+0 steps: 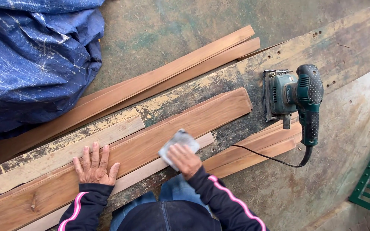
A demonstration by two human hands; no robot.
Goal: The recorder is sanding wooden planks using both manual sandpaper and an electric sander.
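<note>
1. Head view: left hand [95, 164] lies flat, fingers spread, pinning the reddish plank [150, 143] on the worn tabletop [343, 47].
2. Right hand [184, 159] grips folded sandpaper [177, 143] at the plank's near edge; best rubbed along the grain with even pressure.

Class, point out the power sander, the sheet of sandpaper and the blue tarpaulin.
power sander [298, 96], head view, on its green body.
sheet of sandpaper [177, 141], head view, on its grey upper part.
blue tarpaulin [31, 60], head view, on its crumpled middle.
</note>
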